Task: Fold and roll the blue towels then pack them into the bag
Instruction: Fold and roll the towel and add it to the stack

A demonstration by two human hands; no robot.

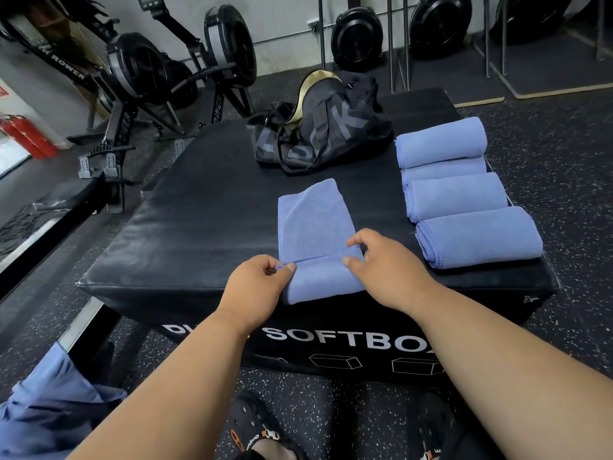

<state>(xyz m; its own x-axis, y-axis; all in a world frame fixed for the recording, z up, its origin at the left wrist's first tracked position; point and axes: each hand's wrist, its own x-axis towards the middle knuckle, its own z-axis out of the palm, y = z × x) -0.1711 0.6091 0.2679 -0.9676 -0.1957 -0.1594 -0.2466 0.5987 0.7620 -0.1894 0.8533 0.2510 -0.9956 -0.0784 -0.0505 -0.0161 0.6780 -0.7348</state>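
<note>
The black soft plyo box point(205, 207) serves as the desk and fills the middle of the view. On it, toward 12 o'clock, sits the black duffel bag point(331, 127), its top gaping so that the gold lining shows; no towel can be seen inside it, so packing looks not yet begun.

At 2 to 3 o'clock lies a row of finished blue towel rolls point(464, 194), side by side and touching. Three are plain, and a fourth seems squeezed between the first and second, though only a strip of it shows, so the count is uncertain.

At the centre, the towel being worked point(315, 220) is folded into a long strip running from 12 to 6 o'clock, with its near end turned over into the first bit of a roll. By my judgement the rolling of this one has only just started, with most of its length still flat.

At 8 o'clock, off the box, a heap of loose blue cloth point(49, 403) is cut off by the frame edge; it may be more towels waiting, but that cannot be told.

The left hand point(255, 287) pinches the left end of the rolled edge between thumb and curled fingers. The right hand point(381, 260) arches over the right end, thumb against the stitched hem point(315, 259) and fingers curled onto the cloth above it.

Left to do, as I read it: finish this roll, deal with any remaining towels, then load everything into the bag. The bag's interior is mostly hidden.
</note>
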